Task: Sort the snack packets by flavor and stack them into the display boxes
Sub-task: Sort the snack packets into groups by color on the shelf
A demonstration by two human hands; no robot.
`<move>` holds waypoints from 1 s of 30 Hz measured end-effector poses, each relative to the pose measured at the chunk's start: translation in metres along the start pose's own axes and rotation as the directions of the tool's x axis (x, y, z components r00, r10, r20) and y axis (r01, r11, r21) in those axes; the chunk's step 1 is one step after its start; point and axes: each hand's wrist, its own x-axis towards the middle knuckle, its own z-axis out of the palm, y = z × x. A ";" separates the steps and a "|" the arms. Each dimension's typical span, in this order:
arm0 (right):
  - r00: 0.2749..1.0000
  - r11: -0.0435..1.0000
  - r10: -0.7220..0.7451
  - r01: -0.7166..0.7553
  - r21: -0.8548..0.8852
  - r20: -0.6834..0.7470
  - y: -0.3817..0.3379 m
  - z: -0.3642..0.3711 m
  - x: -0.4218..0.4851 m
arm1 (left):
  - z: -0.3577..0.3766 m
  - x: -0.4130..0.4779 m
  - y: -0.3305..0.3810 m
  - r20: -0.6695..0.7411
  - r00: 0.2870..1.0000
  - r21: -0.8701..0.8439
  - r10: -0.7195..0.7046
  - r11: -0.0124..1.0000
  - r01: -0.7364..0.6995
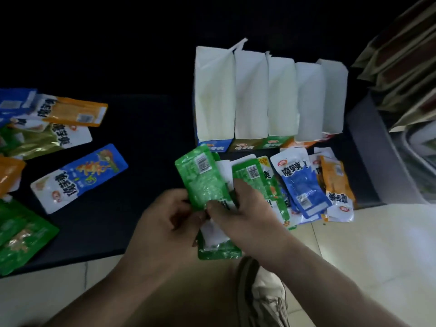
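Both hands meet at the middle of the view over a bunch of green snack packets (203, 180). My left hand (165, 220) pinches the lower end of the bunch. My right hand (245, 218) grips it from the right, thumb on top. A row of several white display boxes (252, 97) stands open just behind the hands, with coloured front edges. To the right of my hands lie a blue packet (299, 182) and an orange packet (335, 180) in a small heap. More loose packets lie at the left: a blue one (80, 178), an orange one (77, 112) and a green one (21, 237).
Everything rests on a dark surface (132, 128) whose front edge runs near my hands. Light floor tiles (368, 244) and a shoe (264, 293) show below. At the right stand a grey bin (377, 156) and stacked brown pouches (401, 55).
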 end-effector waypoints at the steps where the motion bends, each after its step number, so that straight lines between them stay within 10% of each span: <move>1: 0.997 1.000 0.010 -0.009 0.015 -0.073 0.006 -0.006 0.002 | 0.008 0.004 0.003 0.044 0.999 0.019 0.011 1.000 -0.012; 10: 0.919 0.969 -0.040 -0.059 -0.238 -0.393 0.047 -0.059 0.036 | 0.035 0.036 -0.005 0.076 0.981 0.534 0.179 0.823 -0.192; 18: 0.897 0.677 -0.183 -0.181 -0.713 -0.402 0.061 -0.049 0.044 | 0.031 0.033 -0.013 0.089 0.971 0.666 0.223 0.712 -0.224; 23: 0.827 0.503 -0.504 0.047 -0.863 -0.249 0.068 -0.037 0.038 | 0.023 0.031 -0.022 0.107 0.966 0.618 0.236 0.745 -0.250; 30: 0.819 0.437 -0.558 0.157 -0.885 -0.131 0.051 -0.016 0.041 | -0.026 0.033 -0.027 0.041 0.949 0.625 0.314 0.732 -0.270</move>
